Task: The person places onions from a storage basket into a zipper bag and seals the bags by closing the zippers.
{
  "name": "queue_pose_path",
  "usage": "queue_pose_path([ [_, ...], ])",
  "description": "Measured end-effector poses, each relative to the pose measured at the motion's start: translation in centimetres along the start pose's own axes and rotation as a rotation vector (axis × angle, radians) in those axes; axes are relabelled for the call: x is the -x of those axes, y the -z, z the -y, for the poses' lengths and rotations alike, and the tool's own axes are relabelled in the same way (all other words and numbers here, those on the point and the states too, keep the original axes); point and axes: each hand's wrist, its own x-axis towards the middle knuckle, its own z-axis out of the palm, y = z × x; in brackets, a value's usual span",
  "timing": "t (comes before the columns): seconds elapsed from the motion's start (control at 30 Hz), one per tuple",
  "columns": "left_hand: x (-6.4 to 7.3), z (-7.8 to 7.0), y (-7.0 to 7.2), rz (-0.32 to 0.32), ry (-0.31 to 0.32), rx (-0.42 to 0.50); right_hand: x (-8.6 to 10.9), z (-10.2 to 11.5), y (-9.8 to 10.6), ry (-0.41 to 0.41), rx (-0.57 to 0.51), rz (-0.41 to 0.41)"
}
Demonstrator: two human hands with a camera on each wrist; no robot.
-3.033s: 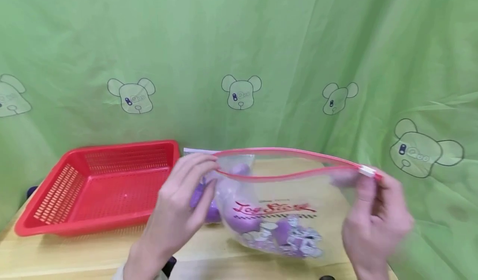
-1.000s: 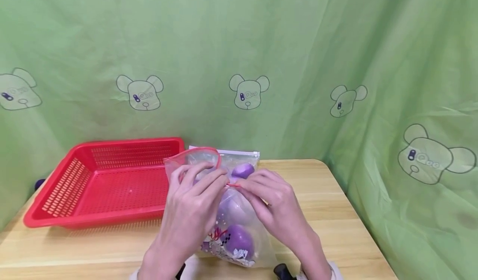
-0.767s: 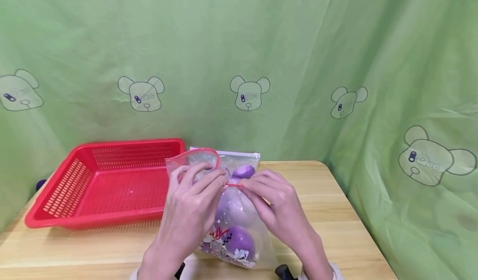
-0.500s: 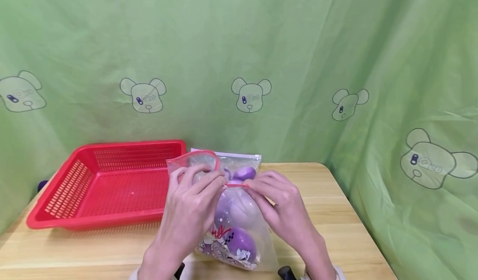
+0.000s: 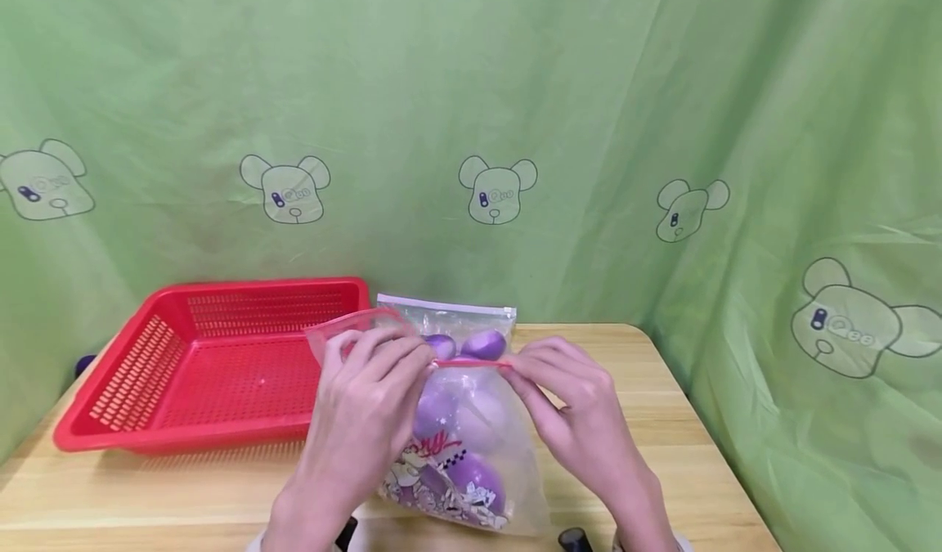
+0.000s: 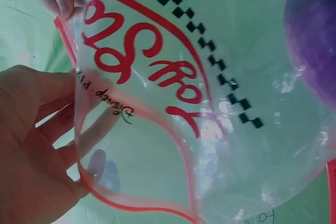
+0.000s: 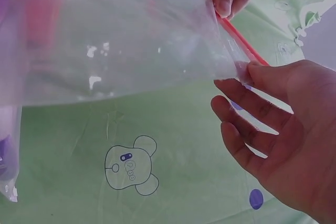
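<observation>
A clear zip-lock bag (image 5: 526, 470) with a red zip (image 5: 471, 364), red lettering and cartoon print hangs upright over the table, holding several smooth, rounded purple objects (image 5: 477, 482). At the zip's middle, my left hand (image 5: 361, 409) pinches the strip between thumb and fingers. My right hand (image 5: 581, 409) grips the zip's right end, its other fingers loosely bent in the right wrist view. Between the hands the zip runs straight. To the left, the mouth still gapes, its red edge (image 6: 186, 156) curving apart in the left wrist view.
Behind it lies a second clear bag (image 5: 419, 313) with a pale lilac zip and purple rounded objects (image 5: 483, 344). A red perforated basket (image 5: 213, 436) stands at the left of the wooden table (image 5: 662, 470). A green printed curtain (image 5: 397, 86) encloses the back and right.
Three seconds ago the hands held the bag's mouth wide at both ends. They have since come together at the zip, then drawn slightly apart, lengthening the straight stretch between them.
</observation>
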Motion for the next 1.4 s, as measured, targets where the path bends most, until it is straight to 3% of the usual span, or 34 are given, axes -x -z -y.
queue_pose_path([
  [0.4,0.1,0.9,0.6,0.035,0.034,-0.003,0.1,-1.5,0.2,-0.002,-0.001,-0.045],
  [1.03,0.2,2.8,1.1,0.03,0.066,-0.025,0.2,-2.7,0.6,-0.101,0.014,-0.062],
  [1.3,0.3,3.9,1.3,-0.04,0.043,-0.028,0.2,-3.1,1.0,-0.112,0.06,-0.086],
  [1.4,0.4,4.2,1.4,-0.022,0.068,-0.027,0.3,-3.4,1.2,-0.131,0.055,-0.079],
])
